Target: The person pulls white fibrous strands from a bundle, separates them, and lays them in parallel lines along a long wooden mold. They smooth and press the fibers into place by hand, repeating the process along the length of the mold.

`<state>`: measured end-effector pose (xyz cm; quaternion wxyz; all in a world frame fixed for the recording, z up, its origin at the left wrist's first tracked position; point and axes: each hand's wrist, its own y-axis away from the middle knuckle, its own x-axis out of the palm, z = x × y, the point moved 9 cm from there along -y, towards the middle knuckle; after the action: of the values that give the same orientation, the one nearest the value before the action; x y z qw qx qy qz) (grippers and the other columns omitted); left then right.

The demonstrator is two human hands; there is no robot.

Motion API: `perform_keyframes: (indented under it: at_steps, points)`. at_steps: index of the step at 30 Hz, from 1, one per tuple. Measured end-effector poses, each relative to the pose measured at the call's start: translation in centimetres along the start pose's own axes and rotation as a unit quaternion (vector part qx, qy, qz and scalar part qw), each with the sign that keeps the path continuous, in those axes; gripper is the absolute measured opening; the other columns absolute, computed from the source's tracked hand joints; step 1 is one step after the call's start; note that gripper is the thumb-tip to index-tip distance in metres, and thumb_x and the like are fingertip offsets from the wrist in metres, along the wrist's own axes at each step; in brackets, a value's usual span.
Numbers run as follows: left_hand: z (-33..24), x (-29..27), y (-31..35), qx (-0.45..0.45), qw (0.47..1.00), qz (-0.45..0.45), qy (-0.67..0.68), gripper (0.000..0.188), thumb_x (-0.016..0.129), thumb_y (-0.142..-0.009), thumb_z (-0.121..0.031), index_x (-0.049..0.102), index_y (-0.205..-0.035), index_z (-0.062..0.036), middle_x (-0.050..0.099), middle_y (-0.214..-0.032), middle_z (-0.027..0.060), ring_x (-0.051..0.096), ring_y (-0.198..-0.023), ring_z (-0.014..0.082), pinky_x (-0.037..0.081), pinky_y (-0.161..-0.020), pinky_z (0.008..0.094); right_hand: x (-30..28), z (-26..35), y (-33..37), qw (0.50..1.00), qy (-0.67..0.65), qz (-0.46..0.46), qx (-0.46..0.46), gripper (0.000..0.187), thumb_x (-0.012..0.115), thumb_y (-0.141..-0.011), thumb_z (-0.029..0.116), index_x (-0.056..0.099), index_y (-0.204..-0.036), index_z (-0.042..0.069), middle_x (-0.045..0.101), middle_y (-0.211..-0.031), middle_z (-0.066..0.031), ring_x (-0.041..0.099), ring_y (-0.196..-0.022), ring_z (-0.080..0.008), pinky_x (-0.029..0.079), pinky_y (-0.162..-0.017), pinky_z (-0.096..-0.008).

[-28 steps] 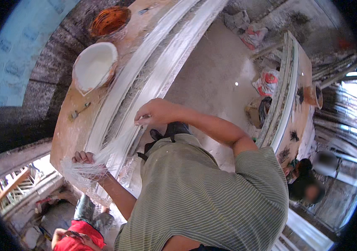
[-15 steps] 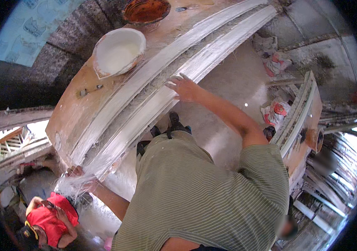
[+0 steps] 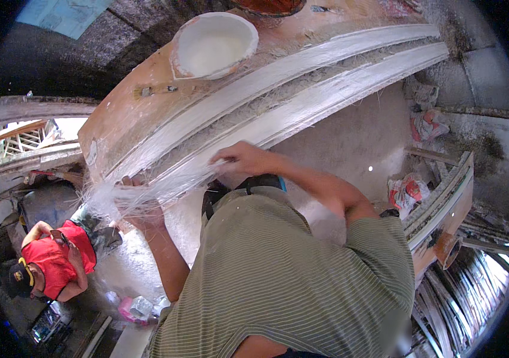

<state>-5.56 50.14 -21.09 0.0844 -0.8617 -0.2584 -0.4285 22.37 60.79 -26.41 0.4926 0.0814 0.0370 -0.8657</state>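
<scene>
A loose bundle of white fibres stretches between my two hands over the near end of a long white plaster moulding. My left hand is closed round the thick of the bundle, and many strands spill past its fingers. At the other end of the strands, my right hand has its fingers bent and pinched on them, just beside the near edge of the moulding. The white moulding lies in two parallel curved strips with a rough grey channel between them.
The moulding rests on a brown board. Behind it stand a white basin of pale liquid and a rust-coloured bowl; a brush lies nearby. Another moulding is at right. A person in red is at lower left.
My right hand has left the moulding's surface and come toward my left hand, gripping strands now drawn out between them. My left hand keeps the bundle. The whole view has turned.
</scene>
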Motion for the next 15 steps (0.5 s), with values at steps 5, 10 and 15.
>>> perform_keyframes:
  at_steps: [5,10,15]
  points:
    - [-4.7,-5.9,0.0,0.051,0.998,0.028,0.016,0.038,0.043,-0.102,-0.036,0.059,-0.121,-0.0072,0.060,-0.121,0.0161,0.059,-0.106,0.0326,0.052,-0.089,0.0482,-4.9,2.8,2.5,0.943,0.329,0.005,0.044,0.030,0.061,-0.092,0.030,0.070,-0.114,0.011,0.067,-0.102,-0.0123,0.067,-0.089,-0.0310,0.054,-0.076,-0.0418]
    - [-11.2,-15.6,-2.8,0.056,0.996,0.053,0.054,0.042,0.047,-0.101,-0.032,0.051,-0.135,-0.0075,0.057,-0.131,0.0214,0.061,-0.112,0.0356,0.053,-0.094,0.0498,-5.8,-0.3,3.2,0.809,0.585,0.007,0.047,0.030,0.056,-0.094,0.022,0.067,-0.119,0.010,0.066,-0.101,-0.0122,0.065,-0.093,-0.0297,0.054,-0.080,-0.0412]
    - [-17.0,-19.4,-5.0,0.053,0.995,0.055,0.060,0.044,0.049,-0.101,-0.029,0.047,-0.138,-0.0056,0.058,-0.132,0.0187,0.064,-0.109,0.0302,0.055,-0.094,0.0427,-5.0,-4.4,3.0,0.687,0.704,-0.090,0.155,0.056,0.067,-0.086,0.028,0.053,-0.136,0.006,0.057,-0.129,-0.0212,0.053,-0.123,-0.0366,0.044,-0.104,-0.0472]
